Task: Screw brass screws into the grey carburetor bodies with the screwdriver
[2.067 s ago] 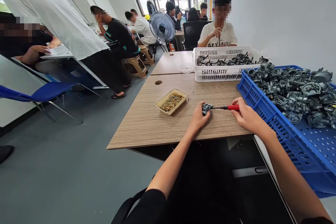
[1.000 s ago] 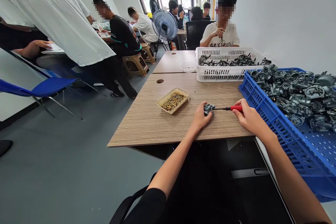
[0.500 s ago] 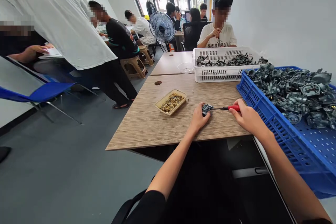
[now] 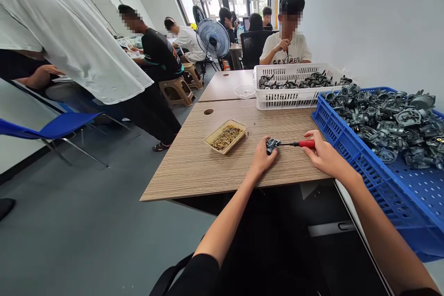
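On the wood-grain table [image 4: 194, 166], my left hand [image 4: 263, 155] grips a small grey metal part [image 4: 272, 144] between thumb and fingers. My right hand [image 4: 319, 149] is closed on the red handle of a screwdriver [image 4: 306, 144]. The screwdriver lies nearly level, its dark shaft pointing left and its tip at the metal part; the exact contact is too small to make out. Left of my left hand sits a cream tray [image 4: 208, 140] with many brass-coloured small pieces [image 4: 226, 138] in it. A tiny metal piece [image 4: 247, 133] lies beside the tray.
A blue crate [image 4: 364, 157] heaped with metal parts [image 4: 378, 115] stands at the right. A white basket [image 4: 294, 101] of similar parts is at the table's back, with a person [image 4: 289, 46] behind it. A standing person [image 4: 86, 51], a blue chair [image 4: 69, 125] and a fan [image 4: 213, 39] are leftward.
My hands, the metal part and the screwdriver hold nearly the same places. The red handle looks turned a little. The standing person at the left has shifted slightly.
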`<act>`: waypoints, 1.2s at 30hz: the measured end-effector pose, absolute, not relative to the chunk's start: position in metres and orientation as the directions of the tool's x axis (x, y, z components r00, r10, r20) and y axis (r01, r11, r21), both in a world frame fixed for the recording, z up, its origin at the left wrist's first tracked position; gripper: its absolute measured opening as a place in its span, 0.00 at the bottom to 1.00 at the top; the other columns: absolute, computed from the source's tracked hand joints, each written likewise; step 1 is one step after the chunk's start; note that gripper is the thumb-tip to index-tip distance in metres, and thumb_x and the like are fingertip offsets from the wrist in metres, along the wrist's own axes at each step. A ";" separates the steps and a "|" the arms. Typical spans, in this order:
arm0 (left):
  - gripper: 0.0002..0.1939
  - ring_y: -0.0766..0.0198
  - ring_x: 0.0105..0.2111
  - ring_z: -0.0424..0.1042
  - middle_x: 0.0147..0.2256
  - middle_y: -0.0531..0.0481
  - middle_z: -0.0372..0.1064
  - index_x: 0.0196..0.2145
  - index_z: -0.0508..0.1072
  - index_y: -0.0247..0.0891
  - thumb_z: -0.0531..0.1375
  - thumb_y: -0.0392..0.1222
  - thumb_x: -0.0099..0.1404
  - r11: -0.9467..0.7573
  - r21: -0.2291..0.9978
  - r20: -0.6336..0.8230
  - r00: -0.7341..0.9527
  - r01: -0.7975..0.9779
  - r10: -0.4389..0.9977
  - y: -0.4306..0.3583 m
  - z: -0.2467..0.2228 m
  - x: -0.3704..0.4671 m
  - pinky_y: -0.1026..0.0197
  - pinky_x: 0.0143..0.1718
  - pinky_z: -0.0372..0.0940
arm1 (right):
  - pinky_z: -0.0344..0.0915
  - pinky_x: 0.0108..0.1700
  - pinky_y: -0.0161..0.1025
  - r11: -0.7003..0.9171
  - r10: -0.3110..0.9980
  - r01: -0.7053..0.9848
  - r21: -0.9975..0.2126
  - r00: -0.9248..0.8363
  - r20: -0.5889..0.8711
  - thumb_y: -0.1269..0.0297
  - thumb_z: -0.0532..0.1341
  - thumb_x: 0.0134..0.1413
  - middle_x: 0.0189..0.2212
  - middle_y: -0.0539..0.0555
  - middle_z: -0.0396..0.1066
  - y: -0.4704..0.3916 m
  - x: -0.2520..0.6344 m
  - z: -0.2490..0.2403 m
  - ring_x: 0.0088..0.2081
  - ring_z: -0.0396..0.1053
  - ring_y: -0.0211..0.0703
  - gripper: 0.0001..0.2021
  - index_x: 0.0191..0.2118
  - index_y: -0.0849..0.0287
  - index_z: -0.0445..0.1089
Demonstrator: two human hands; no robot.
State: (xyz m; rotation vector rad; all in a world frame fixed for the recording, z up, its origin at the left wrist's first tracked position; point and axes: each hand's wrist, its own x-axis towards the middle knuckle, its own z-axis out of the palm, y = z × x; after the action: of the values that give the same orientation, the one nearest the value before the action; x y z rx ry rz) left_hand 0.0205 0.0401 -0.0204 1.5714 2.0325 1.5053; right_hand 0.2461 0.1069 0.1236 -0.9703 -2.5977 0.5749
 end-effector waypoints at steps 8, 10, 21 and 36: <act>0.24 0.53 0.53 0.72 0.51 0.43 0.72 0.57 0.63 0.42 0.61 0.39 0.65 -0.046 0.770 0.409 -0.438 0.636 0.801 0.040 -0.021 0.021 0.48 0.58 0.66 | 0.58 0.32 0.41 0.594 0.802 0.779 -0.198 -0.592 0.078 0.47 0.49 0.70 0.35 0.62 0.78 0.100 0.241 0.131 0.36 0.76 0.59 0.17 0.48 0.55 0.61; 0.24 0.53 0.53 0.72 0.51 0.43 0.72 0.57 0.63 0.41 0.61 0.39 0.65 -0.037 0.771 0.404 -0.443 0.636 0.800 0.040 -0.021 0.021 0.48 0.58 0.66 | 0.59 0.33 0.41 0.605 0.793 0.764 -0.224 -0.605 0.076 0.47 0.49 0.70 0.35 0.61 0.78 0.101 0.243 0.130 0.35 0.76 0.58 0.17 0.48 0.54 0.61; 0.22 0.53 0.50 0.73 0.48 0.43 0.73 0.55 0.64 0.40 0.61 0.37 0.64 -0.042 0.770 0.410 -0.445 0.636 0.796 0.040 -0.016 0.022 0.49 0.56 0.67 | 0.59 0.33 0.40 0.622 0.780 0.751 -0.223 -0.619 0.093 0.49 0.49 0.70 0.36 0.61 0.77 0.100 0.243 0.130 0.37 0.76 0.57 0.15 0.48 0.54 0.60; 0.23 0.53 0.50 0.73 0.48 0.43 0.72 0.56 0.64 0.41 0.61 0.38 0.64 -0.038 0.765 0.417 -0.449 0.643 0.790 0.042 -0.020 0.021 0.49 0.56 0.67 | 0.65 0.40 0.42 0.717 0.652 0.532 -0.450 -0.741 0.163 0.57 0.51 0.69 0.44 0.59 0.77 0.108 0.248 0.122 0.44 0.76 0.54 0.09 0.50 0.52 0.59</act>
State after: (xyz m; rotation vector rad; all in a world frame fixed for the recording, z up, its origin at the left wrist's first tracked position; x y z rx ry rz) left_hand 0.0210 0.0416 -0.0197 1.5599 2.0701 1.4983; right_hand 0.2480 0.1078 0.1224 -0.9275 -2.6138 0.5456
